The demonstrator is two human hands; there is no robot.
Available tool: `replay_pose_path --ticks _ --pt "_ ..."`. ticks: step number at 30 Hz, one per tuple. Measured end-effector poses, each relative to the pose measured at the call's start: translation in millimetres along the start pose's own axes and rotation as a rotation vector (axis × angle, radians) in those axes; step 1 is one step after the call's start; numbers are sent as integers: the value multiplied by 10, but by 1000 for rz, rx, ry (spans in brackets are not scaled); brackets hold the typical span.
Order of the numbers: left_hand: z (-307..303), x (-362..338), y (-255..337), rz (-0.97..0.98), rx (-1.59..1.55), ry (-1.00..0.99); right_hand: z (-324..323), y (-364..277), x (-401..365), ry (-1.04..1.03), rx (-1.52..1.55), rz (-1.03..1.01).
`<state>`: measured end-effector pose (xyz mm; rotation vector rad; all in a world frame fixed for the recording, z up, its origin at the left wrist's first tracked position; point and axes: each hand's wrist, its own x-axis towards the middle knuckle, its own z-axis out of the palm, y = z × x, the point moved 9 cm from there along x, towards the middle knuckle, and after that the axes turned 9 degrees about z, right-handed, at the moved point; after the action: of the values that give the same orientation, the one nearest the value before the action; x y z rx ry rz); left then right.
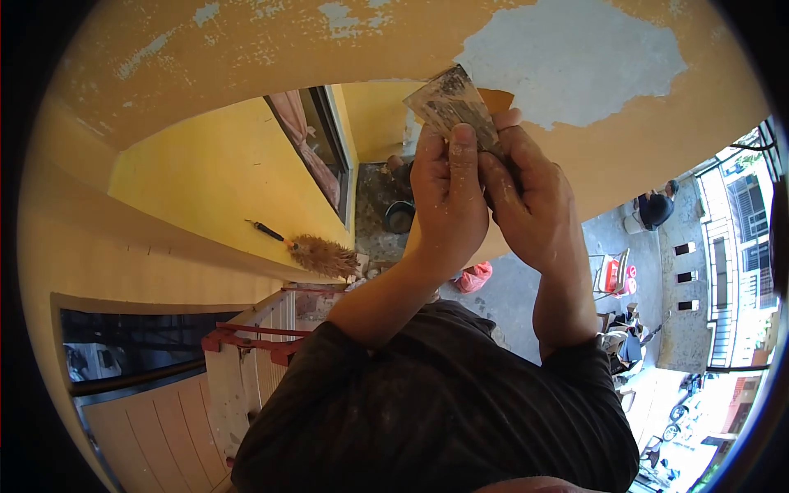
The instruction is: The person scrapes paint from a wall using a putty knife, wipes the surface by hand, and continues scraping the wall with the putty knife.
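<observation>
A putty knife [454, 100] with a wide blade, smeared and stained, is held up in front of me. My left hand [450, 193] is closed on it, thumb pressed flat against the lower part of the blade. Beside it, my right hand [532, 189] wraps around the handle end, which its fingers mostly hide. Behind and above the blade runs an orange-yellow painted surface [608, 152], with a large bare grey-white patch [575, 57] where the paint has come off. Pale dust marks both hands.
A ladder [246, 349] with red fittings stands at my lower left. On the yellow wall hangs a feather duster [325, 255], near a curtained window [316, 140]. Far below are a dark bucket [399, 217] and a red bag [474, 278]. A person [655, 211] is at the right.
</observation>
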<state>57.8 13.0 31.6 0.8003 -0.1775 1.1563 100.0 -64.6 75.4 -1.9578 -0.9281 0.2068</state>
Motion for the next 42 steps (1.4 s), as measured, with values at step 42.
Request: replay_pose_path --ticks 42 --pt "-263 -49 57 -72 280 131 62 -7 -13 -2 68 -134"
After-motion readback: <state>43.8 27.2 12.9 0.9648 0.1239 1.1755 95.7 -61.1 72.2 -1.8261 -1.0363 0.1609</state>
